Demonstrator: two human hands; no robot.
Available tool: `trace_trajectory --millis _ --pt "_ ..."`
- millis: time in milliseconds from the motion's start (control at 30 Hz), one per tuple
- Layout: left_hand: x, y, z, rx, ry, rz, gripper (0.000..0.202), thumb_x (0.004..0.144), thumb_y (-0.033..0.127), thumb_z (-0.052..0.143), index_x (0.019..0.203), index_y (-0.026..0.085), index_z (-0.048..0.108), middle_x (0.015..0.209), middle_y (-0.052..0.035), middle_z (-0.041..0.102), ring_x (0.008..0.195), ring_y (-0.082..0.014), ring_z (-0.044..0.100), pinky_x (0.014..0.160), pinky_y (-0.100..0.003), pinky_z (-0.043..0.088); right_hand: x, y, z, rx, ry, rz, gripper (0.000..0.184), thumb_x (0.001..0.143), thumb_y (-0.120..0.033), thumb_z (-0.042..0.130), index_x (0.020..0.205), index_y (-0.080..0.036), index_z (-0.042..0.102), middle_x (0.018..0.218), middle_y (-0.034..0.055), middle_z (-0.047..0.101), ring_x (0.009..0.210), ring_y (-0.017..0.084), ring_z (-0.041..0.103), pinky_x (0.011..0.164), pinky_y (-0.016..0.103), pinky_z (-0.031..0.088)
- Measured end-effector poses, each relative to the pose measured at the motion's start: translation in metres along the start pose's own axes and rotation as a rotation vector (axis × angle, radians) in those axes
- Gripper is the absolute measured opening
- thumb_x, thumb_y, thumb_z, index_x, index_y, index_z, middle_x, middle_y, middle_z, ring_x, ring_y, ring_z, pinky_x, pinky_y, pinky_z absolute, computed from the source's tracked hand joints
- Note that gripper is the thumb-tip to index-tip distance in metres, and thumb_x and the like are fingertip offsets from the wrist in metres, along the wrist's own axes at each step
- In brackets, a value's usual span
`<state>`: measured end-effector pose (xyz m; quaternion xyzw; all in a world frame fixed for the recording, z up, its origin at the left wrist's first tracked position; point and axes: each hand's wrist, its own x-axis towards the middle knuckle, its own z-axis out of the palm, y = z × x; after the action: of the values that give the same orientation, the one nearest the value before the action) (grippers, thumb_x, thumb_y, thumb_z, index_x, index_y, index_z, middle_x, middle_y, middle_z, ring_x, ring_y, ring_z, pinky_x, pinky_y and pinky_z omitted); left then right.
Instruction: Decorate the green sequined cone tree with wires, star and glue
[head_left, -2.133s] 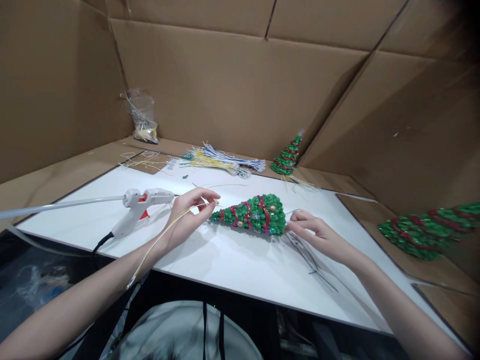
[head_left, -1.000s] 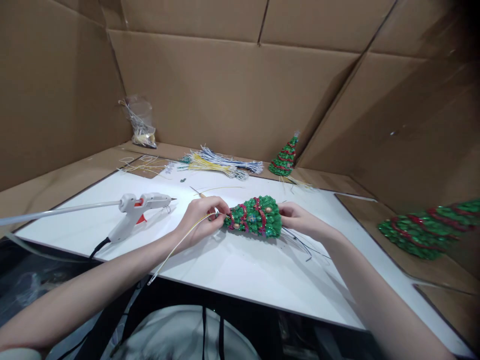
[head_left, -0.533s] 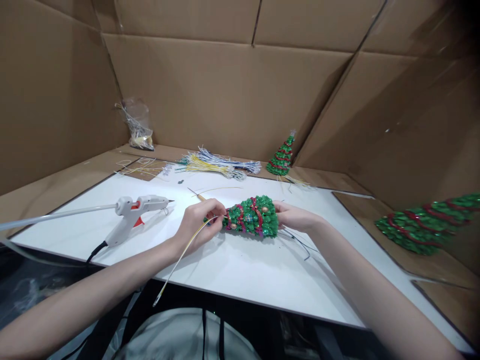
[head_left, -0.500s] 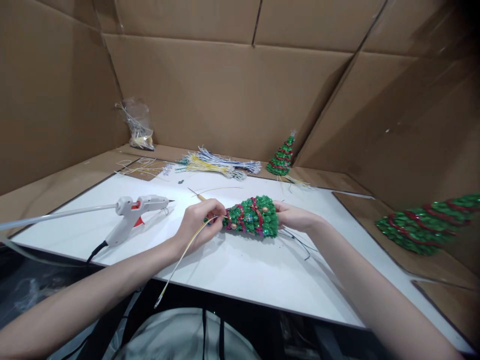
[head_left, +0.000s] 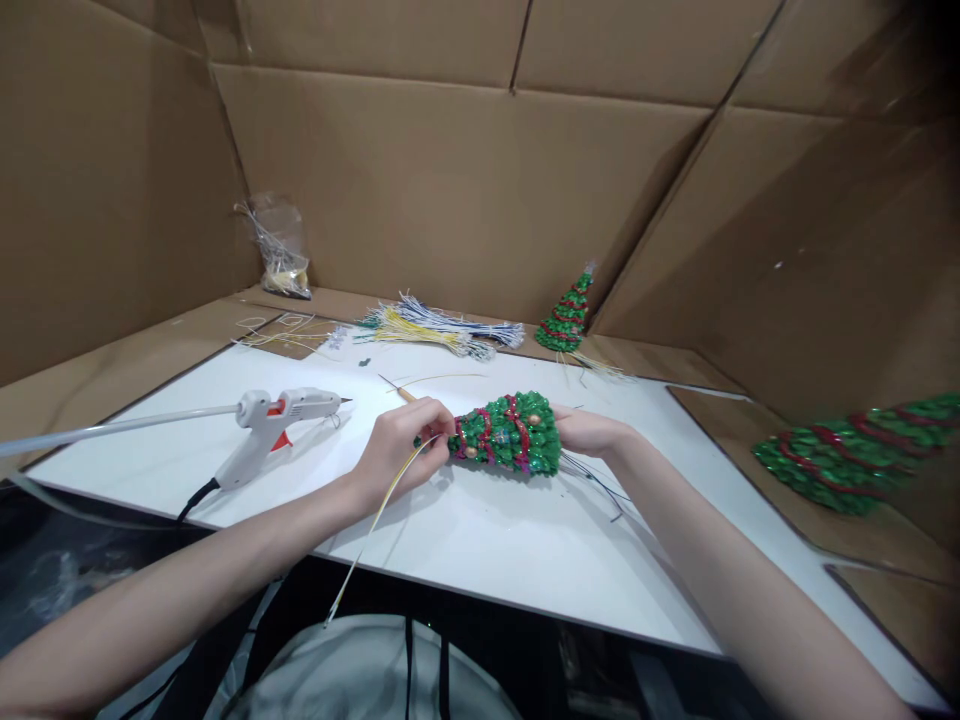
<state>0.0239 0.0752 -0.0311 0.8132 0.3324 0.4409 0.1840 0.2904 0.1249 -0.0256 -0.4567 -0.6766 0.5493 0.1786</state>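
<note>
A small green Christmas tree (head_left: 501,437) with red garland and gold baubles lies on its side above the white board, its narrow top pointing left. My left hand (head_left: 405,445) is closed at that top, with thumb and fingers pinching a thin yellow-and-white wire (head_left: 390,492). The wire's free end droops toward my lap. At the wide base, my right hand (head_left: 589,432) grips the tree; its fingertips are hidden behind or inside it. Dark thin wires (head_left: 592,475) trail out of the base under my right wrist.
A white glue gun (head_left: 274,425) stands on the left of the board (head_left: 465,540). Behind my left hand lies a pointed tool with a wooden handle (head_left: 406,394). Wire bundles (head_left: 435,328), a bagged bundle (head_left: 281,255) and another tree (head_left: 564,318) are at the back; a further tree (head_left: 847,455) lies right.
The wire's free end has swung slightly right and lower. The view has shifted a little; both hands keep their hold at the tree's two ends.
</note>
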Motion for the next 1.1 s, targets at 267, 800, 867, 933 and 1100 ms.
trace_trajectory --millis 267,800,867,933,1100 --pt "0.001 -0.001 -0.001 0.032 -0.01 0.006 0.014 0.074 0.006 0.05 0.077 0.018 0.056 0.073 -0.0001 0.061 0.062 -0.0118 0.053 0.062 -0.024 0.043 0.006 0.001 0.0 0.066 -0.042 0.032 0.046 0.064 -0.054 0.072 0.094 -0.02 0.07 0.095 0.0065 0.072 0.087 0.024 0.064 0.079 0.041 0.053" --pt "0.006 0.001 -0.007 0.158 -0.062 -0.053 0.009 0.071 0.008 0.06 0.068 0.016 0.061 0.07 0.0008 0.063 0.063 -0.0121 0.054 0.068 -0.027 0.038 0.004 -0.014 0.008 0.106 -0.138 0.047 0.04 0.064 -0.046 0.074 0.097 -0.023 0.072 0.106 0.0055 0.071 0.097 0.025 0.064 0.088 0.042 0.052" --pt "0.008 0.001 -0.007 0.127 -0.058 -0.084 0.009 0.07 0.008 0.061 0.066 0.015 0.062 0.068 0.0014 0.062 0.061 -0.0111 0.052 0.067 -0.025 0.038 0.006 -0.011 0.006 0.088 -0.152 0.051 0.045 0.064 -0.048 0.073 0.102 -0.022 0.071 0.11 0.0067 0.07 0.1 0.026 0.064 0.089 0.043 0.051" --pt "0.009 0.001 -0.007 0.097 -0.053 -0.109 0.009 0.07 0.007 0.061 0.065 0.015 0.063 0.065 0.0019 0.061 0.058 -0.0104 0.05 0.063 -0.024 0.038 0.007 -0.007 0.004 0.054 -0.15 0.06 0.05 0.063 -0.051 0.073 0.103 -0.021 0.07 0.111 0.0081 0.069 0.104 0.027 0.062 0.091 0.044 0.05" --pt "0.008 0.002 -0.005 0.143 -0.018 -0.113 0.008 0.071 0.009 0.062 0.066 0.015 0.062 0.066 0.0033 0.062 0.059 -0.01 0.05 0.071 -0.027 0.036 0.01 0.001 -0.001 -0.032 -0.125 0.124 0.055 0.06 -0.054 0.072 0.102 -0.019 0.071 0.107 0.0095 0.071 0.105 0.03 0.061 0.093 0.046 0.048"
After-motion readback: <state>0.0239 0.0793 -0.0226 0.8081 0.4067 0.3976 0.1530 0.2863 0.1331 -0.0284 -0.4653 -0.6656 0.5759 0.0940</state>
